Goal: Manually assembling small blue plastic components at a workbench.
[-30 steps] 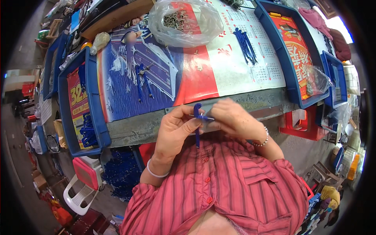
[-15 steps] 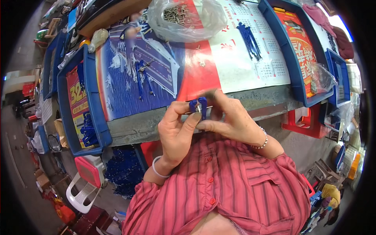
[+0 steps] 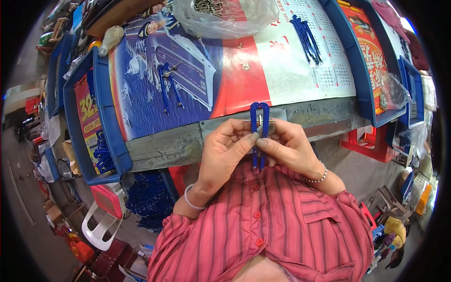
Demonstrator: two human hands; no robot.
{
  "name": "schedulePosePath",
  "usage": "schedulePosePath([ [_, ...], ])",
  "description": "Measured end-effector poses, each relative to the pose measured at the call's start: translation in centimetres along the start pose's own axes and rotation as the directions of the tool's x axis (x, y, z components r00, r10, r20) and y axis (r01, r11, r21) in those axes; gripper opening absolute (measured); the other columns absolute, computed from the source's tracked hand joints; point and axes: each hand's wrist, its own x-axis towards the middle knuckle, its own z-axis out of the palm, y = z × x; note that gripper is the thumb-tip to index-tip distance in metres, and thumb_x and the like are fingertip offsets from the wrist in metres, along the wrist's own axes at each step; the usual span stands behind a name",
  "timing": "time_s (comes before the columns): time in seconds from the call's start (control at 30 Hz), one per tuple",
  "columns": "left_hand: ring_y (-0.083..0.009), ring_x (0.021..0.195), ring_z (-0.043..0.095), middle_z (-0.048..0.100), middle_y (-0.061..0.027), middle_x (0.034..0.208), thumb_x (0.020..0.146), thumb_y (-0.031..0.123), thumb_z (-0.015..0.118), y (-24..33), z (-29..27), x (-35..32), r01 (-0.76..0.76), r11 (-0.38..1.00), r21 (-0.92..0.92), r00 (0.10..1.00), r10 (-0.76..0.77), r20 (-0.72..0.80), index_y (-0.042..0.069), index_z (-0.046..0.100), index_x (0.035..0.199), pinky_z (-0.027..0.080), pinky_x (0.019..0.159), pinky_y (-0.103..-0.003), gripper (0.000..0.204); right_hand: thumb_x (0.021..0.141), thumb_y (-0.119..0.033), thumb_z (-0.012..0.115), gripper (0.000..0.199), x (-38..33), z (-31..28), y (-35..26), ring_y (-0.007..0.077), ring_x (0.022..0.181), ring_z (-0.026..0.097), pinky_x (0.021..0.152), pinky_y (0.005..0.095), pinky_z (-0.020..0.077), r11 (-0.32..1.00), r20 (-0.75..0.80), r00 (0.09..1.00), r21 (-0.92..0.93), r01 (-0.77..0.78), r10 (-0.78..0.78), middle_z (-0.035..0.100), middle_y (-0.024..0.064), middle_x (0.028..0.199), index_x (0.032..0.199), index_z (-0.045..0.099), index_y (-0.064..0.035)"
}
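Between both hands, at the table's near edge, a blue two-legged tool (image 3: pixel 255 113) stands upright, shaped like a small bow compass. Its rounded tops point away from me, and a thin metal rod crosses both legs. My left hand (image 3: pixel 225 150) pinches the left leg, thumb at the middle. On the right leg, the thumb and fingers of my right hand (image 3: pixel 291 150) are closed too. Both thumb tips nearly meet between the legs. The lower leg ends show below the thumbs. Another pair of blue legs with metal pieces (image 3: pixel 170 84) lies on the printed sheet.
A clear bag of small metal screws (image 3: pixel 225 23) stands at the far middle. Blue legs (image 3: pixel 306 40) lie in a bunch on the calendar sheet (image 3: pixel 336 80). Blue trays stand left (image 3: pixel 120 141) and right (image 3: pixel 364 89). A pile of blue parts (image 3: pixel 148 199) sits below the table at left.
The blue tool has turned from a foreshortened view to showing its full length. My right hand, blurred before, now grips the right leg steadily. Both hands have moved slightly right.
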Motion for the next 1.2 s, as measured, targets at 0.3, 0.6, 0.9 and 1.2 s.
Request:
schedulePosePath([
  [0.3,-0.0114,0.091,0.06,0.061,-0.0082,0.103,0.092,0.004,0.054,-0.7,0.3,0.5,-0.026,0.997,0.075,1.0,0.026,-0.003,-0.003,0.052,0.112,0.051,0.081,-0.025,0.021,0.09,-0.013,0.061,0.021,-0.1,-0.7,0.6,0.0014,0.053,0.049,0.045,0.0164,0.0372,1.0,0.003,1.0,-0.015,0.019,-0.019,0.057,-0.0024,0.073,0.106,0.056,-0.0011],
  [0.6,-0.0133,0.097,0.059,0.061,-0.0104,0.106,0.092,0.003,0.053,-0.6,0.7,0.8,-0.059,0.995,0.083,0.998,0.059,-0.007,-0.003,0.048,0.121,0.048,0.085,-0.026,0.03,0.089,-0.012,0.062,0.02,-0.2,-1.2,1.3,-0.0012,0.055,0.043,0.046,0.0157,0.0328,0.996,0.016,0.997,-0.05,0.076,-0.076,0.055,-0.0054,0.072,0.106,0.057,-0.0019],
  [0.9,-0.0074,0.084,0.06,0.064,-0.004,0.097,0.087,0.002,0.061,-0.3,1.3,0.6,-0.099,0.992,0.075,0.992,0.104,-0.065,-0.001,0.059,0.106,0.047,0.077,-0.02,0.019,0.08,-0.018,0.071,0.026,0.2,-1.2,2.1,0.0256,0.054,0.053,0.05,0.0318,0.041,0.733,0.031,0.883,-0.544,0.408,-0.468,0.053,0.0124,0.065,0.089,0.054,-0.0012],
  [1.2,-0.0058,0.083,0.057,0.061,-0.0018,0.095,0.09,0.004,0.058,-0.3,1.1,-0.5,-0.048,0.994,0.094,0.993,0.037,0.113,-0.001,0.057,0.106,0.045,0.075,-0.02,0.016,0.065,-0.008,0.077,0.056,1.5,-2.1,-3.0,0.0172,0.078,0.055,0.064,0.0277,0.0461,0.365,-0.091,0.633,-0.875,0.317,-0.769,0.054,0.0104,0.11,0.115,0.052,-0.004],
])
